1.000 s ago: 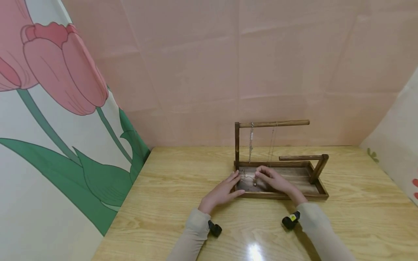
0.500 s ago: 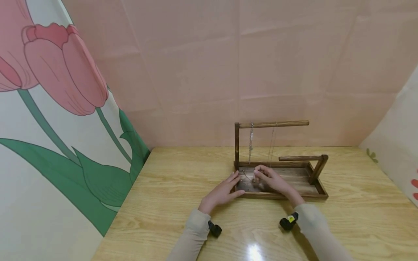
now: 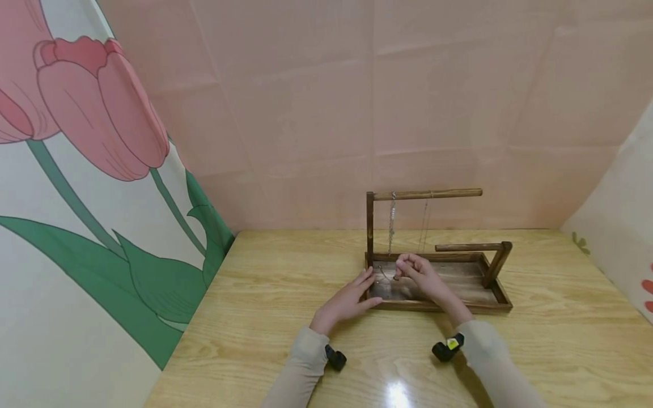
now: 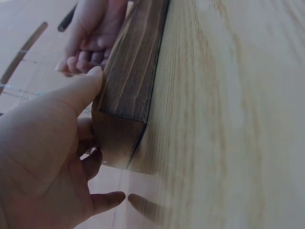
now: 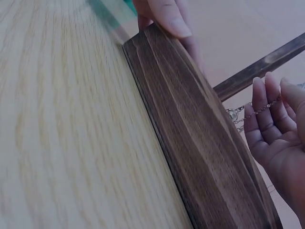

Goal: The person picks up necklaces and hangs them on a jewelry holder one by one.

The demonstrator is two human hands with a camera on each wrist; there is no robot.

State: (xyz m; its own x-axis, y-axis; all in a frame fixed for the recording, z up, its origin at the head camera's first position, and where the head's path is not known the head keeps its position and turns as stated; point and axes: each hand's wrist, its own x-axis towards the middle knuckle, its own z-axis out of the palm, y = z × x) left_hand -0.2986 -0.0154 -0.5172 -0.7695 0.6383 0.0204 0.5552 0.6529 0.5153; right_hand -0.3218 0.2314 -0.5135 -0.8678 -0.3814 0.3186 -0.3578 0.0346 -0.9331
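A dark wooden jewelry stand (image 3: 439, 306) has a shallow tray with two bars above it. My left hand (image 3: 343, 306) grips its left front corner; in the left wrist view the thumb (image 4: 86, 88) lies over the front wall and the fingers round the end. Just above the tray floor, my right hand (image 3: 420, 277) pinches a thin metal chain (image 3: 386, 275). In the right wrist view the chain (image 5: 262, 109) runs across the fingers, with a small shiny charm (image 5: 232, 114) beside them. Part of the chain still lies in the tray's left end.
On the tall upper bar (image 3: 454, 193) hang a silvery chain (image 3: 392, 218) and a finer chain (image 3: 424, 226). A lower bar (image 3: 469, 247) juts in from the right post. Pale wood table (image 3: 285, 266) surrounds the stand; a pink backdrop (image 3: 306, 141) rises behind.
My right hand has risen slightly and shifted a little left, drawing up the chain, so less of it lies on the tray floor. The left hand has stayed put.
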